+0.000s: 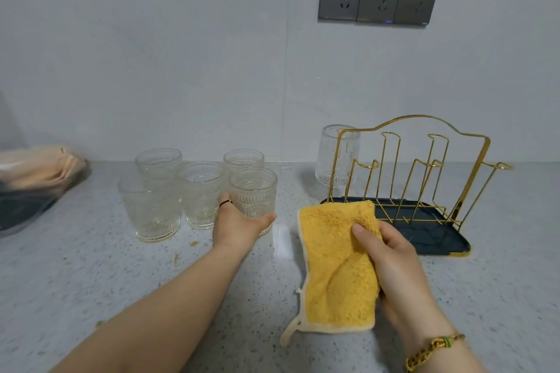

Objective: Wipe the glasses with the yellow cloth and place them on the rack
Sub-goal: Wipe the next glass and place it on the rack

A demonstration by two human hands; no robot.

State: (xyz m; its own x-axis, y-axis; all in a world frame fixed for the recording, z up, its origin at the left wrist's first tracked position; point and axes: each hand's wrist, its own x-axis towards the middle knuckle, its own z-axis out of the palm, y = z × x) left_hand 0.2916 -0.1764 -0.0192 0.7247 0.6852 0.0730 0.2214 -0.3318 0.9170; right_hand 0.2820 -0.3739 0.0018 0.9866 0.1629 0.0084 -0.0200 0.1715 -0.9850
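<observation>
Fingers of the left hand (239, 221) wrap around the nearest glass (253, 192), thumb on its right side, the glass standing upright on the bench (91, 266). Four more glasses (178, 188) cluster just behind and to the left of it, toward the bench's back edge. Right hand (397, 266) pinches the yellow cloth (336, 263), thumb pressed on its front and fingers closed behind, the cloth hanging above the bench's front part. Near the back right of the bench stands the gold wire rack (424, 172) on its dark tray (448, 239), with one glass (336, 154) upturned over its back left prong.
</observation>
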